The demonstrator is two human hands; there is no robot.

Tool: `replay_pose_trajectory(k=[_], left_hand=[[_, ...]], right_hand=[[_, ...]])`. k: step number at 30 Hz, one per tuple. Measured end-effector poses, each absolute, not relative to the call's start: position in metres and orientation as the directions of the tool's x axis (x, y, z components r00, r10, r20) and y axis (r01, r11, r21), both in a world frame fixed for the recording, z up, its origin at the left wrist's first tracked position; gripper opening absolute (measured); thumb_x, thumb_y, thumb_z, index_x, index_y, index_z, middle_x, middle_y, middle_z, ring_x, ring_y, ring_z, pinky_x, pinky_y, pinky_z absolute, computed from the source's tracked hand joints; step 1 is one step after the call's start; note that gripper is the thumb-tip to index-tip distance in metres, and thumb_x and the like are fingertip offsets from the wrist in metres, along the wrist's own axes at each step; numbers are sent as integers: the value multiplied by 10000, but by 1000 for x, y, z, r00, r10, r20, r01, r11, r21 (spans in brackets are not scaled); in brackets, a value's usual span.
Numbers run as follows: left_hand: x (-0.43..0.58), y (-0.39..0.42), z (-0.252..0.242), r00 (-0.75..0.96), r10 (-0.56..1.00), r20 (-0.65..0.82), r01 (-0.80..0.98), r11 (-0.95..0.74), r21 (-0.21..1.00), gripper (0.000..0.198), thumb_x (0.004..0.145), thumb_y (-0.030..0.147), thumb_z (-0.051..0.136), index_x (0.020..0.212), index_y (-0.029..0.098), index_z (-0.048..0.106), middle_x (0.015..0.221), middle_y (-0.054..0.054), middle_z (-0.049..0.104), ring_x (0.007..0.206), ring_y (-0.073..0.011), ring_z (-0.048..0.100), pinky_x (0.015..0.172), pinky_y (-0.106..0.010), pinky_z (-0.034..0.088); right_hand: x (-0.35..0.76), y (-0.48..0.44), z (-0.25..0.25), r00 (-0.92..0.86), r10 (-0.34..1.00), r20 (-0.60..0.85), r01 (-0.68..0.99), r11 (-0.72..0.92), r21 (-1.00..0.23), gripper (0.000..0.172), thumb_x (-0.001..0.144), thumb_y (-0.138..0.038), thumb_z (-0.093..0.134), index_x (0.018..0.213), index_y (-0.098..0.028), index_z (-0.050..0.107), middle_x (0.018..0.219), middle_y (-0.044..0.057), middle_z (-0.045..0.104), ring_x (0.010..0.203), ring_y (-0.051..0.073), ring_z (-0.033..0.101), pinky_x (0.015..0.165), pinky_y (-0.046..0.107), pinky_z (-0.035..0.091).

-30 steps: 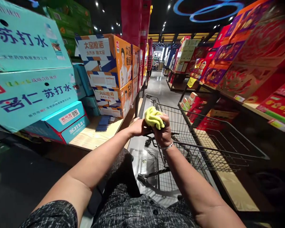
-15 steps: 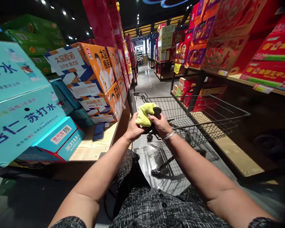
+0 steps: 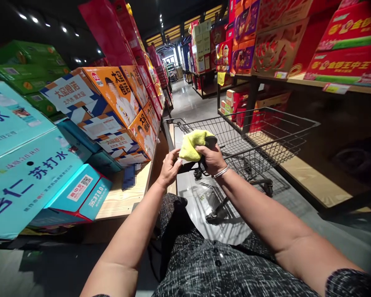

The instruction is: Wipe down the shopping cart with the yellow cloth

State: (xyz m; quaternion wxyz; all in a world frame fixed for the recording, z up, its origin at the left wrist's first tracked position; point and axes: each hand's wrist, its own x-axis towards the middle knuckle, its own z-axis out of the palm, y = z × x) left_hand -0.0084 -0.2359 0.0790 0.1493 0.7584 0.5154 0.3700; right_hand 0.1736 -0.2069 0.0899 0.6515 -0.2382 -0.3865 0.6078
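A bright yellow-green cloth (image 3: 191,145) is bunched in my right hand (image 3: 212,159), thumb pressed on top. A rounded black piece (image 3: 210,142) shows beside the cloth; I cannot tell whether it belongs to the cart handle. My left hand (image 3: 169,168) is at the cloth's left edge with thumb and fingers apart, holding nothing. Its fingertips are close to the cloth, and whether they touch it is unclear. Both hands are over the handle end of a black wire shopping cart (image 3: 250,140), whose handle is mostly hidden by cloth and hands.
Light-blue water cartons (image 3: 34,177) and orange drink cartons (image 3: 117,99) are stacked on the left. A dark blue object (image 3: 129,177) lies on the wooden shelf (image 3: 111,204) there. Red gift boxes (image 3: 346,66) fill the right shelf. A tiled aisle (image 3: 185,97) runs ahead.
My left hand has let go of the cloth and drawn slightly left, its fingers opening. The right hand keeps the cloth and has shifted a little right. The view has turned slightly.
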Motion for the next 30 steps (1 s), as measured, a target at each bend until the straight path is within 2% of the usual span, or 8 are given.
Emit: replay_pose_trajectory(k=[2,4,8,11,15,20,26,30], left_hand=[[-13,-236,76,188,883,431,699,-428,572,466,993,388,431,1399,180,524,1325,-124,634,1297,-259,523,1147,-433,375],[-15,-236,74,195,878,437,687,-440,578,488,1015,440,395,1407,177,519,1293,-125,659,1284,-245,531,1139,-421,384],[-21,-234,73,242,884,399,549,-464,695,580,1054,553,301,1479,183,440,1299,-127,669,1296,-235,555,1153,-429,391],[-24,-234,74,265,902,342,409,-426,807,688,1058,612,105,1448,195,490,1342,-120,656,1329,-231,557,1183,-435,385],[-24,-237,81,283,919,273,319,-359,877,917,999,667,-96,1319,202,627,1372,-109,638,1335,-250,563,1163,-435,440],[-23,-241,86,211,944,256,472,-327,819,1038,965,672,-171,1200,192,719,1359,-100,626,1350,-242,543,1213,-389,387],[-30,-238,78,215,918,333,543,-396,741,1061,959,711,-145,1200,180,741,1313,-97,640,1382,-245,504,1229,-394,346],[-34,-237,78,241,909,340,599,-415,685,1090,946,720,-165,1208,198,756,1058,-100,716,1414,-243,463,1233,-413,324]], right_hand=[[185,-209,89,7,966,259,-595,212,-775,385,631,-335,809,962,-186,679,918,28,735,889,230,703,856,418,600],[198,-210,87,67,932,357,-531,336,-778,507,640,-349,837,1089,-197,657,1019,43,733,955,234,698,891,422,595],[217,-217,78,69,782,619,-126,623,-772,841,624,-371,893,1377,-225,549,1364,114,627,1180,284,640,1029,478,546],[213,-228,68,-39,607,794,150,789,-596,668,770,-368,806,1388,-249,585,1397,112,618,1249,287,615,1091,483,510],[183,-240,48,-318,351,881,213,932,-294,323,956,-256,603,1259,-326,687,1305,40,697,1211,219,640,1106,453,482],[156,-242,26,-470,299,830,373,920,-120,332,946,-179,630,1174,-408,707,1261,-16,724,1364,249,511,1189,623,274],[167,-231,21,-594,197,780,418,904,90,307,976,-184,601,1166,-414,673,1305,-74,700,1346,207,508,1133,491,306],[195,-222,5,-559,214,801,449,890,75,286,974,-203,609,1140,-428,668,1265,-78,704,1255,177,533,1096,445,301]])
